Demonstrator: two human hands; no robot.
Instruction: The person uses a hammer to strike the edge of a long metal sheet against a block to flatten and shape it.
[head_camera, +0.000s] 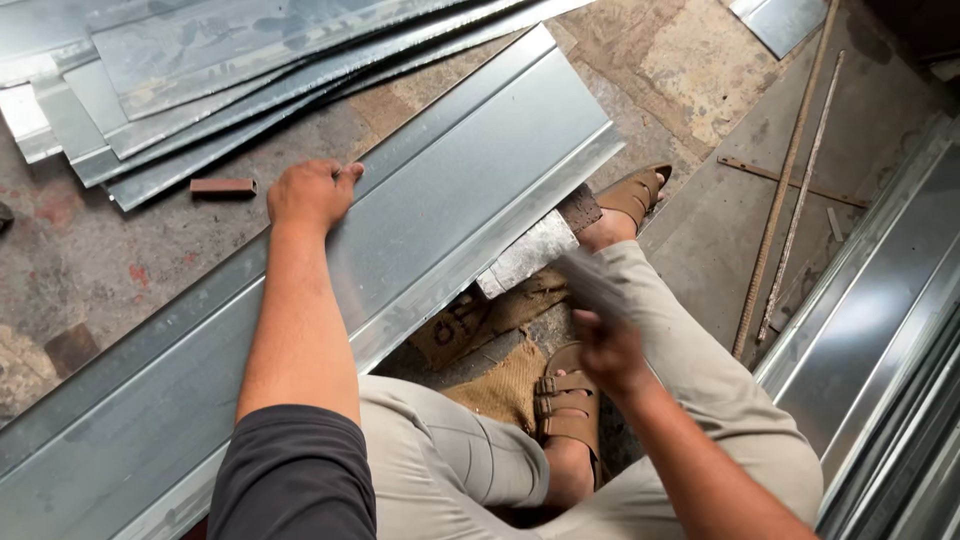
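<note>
A long folded sheet of grey metal lies slantwise across the floor in front of me. My left hand rests on its far edge, fingers curled over the fold. My right hand is raised above my knee and grips a blurred grey tool, whose kind I cannot tell. A short flat metal block sits under the sheet's near edge, by my sandalled foot.
Several flat metal sheets are stacked at the upper left, with a small brown block beside them. Two thin rusty rods lie on the concrete at right. More folded metal profiles run along the right edge. Burlap lies under my feet.
</note>
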